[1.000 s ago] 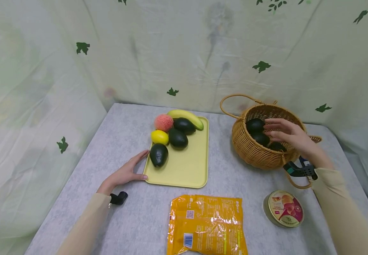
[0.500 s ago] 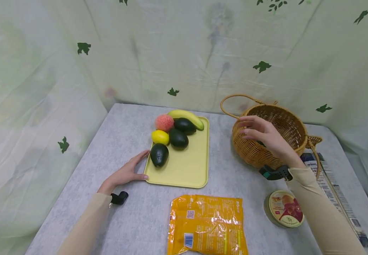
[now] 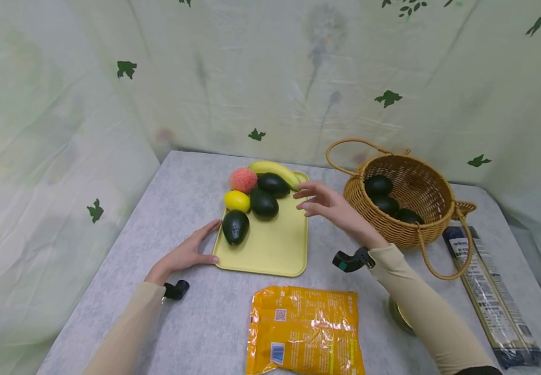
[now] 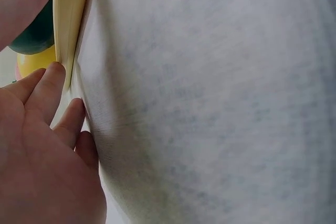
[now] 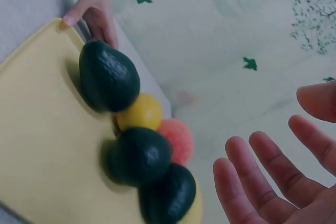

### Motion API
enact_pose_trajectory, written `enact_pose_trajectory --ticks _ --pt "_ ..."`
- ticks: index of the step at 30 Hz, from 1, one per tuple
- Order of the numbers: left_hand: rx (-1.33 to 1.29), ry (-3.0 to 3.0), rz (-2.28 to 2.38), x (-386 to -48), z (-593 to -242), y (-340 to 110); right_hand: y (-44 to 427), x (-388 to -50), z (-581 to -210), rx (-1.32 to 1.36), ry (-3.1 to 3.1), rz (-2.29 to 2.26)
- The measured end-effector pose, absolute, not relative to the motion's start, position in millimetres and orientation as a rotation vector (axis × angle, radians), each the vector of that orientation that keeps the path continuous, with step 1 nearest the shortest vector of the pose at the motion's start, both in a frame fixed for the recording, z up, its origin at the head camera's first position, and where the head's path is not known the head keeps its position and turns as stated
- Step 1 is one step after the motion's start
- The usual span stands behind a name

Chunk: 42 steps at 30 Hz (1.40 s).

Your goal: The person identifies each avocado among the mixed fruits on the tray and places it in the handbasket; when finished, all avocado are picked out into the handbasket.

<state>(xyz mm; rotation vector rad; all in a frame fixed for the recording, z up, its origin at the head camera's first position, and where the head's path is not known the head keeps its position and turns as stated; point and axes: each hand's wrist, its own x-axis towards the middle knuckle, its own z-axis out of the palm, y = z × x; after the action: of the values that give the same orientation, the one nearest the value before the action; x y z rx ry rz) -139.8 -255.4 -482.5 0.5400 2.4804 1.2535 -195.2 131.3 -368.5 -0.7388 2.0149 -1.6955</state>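
A yellow tray [image 3: 275, 250] carries three dark green avocados, a lemon [image 3: 237, 201], a pink textured ball-like fruit [image 3: 243, 179] and a banana [image 3: 275, 171]. My left hand [image 3: 183, 256] touches the tray's left edge with thumb and fingertips, beside the nearest avocado [image 3: 235, 227]. Above the tray's right edge hovers my right hand [image 3: 328, 205], fingers spread loosely and holding nothing; the right wrist view shows its palm bare. In the wicker basket [image 3: 392, 232] on the right lie three more avocados [image 3: 385, 202].
An orange plastic packet [image 3: 305, 330] lies in front of the tray. My right forearm partly covers a round tin [image 3: 399, 315]. A long printed packet [image 3: 495, 302] lies along the right side of the table. Patterned curtains [image 3: 298, 78] hang behind.
My right hand has moved left, from over the basket to the tray's right edge, uncovering the basket's avocados. The left hand has stayed at the tray.
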Motion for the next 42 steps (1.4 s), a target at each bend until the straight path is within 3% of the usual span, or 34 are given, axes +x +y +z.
enact_pose_trajectory --ticks 19,42 --pt "0.527 2.486 1.183 -139 -478 -253 49 -195 -401 -0.882 1.931 -1.570" --pt "0.492 2.484 1.197 -138 -480 -252 4 -203 -432 -1.020 2.096 -1.291"
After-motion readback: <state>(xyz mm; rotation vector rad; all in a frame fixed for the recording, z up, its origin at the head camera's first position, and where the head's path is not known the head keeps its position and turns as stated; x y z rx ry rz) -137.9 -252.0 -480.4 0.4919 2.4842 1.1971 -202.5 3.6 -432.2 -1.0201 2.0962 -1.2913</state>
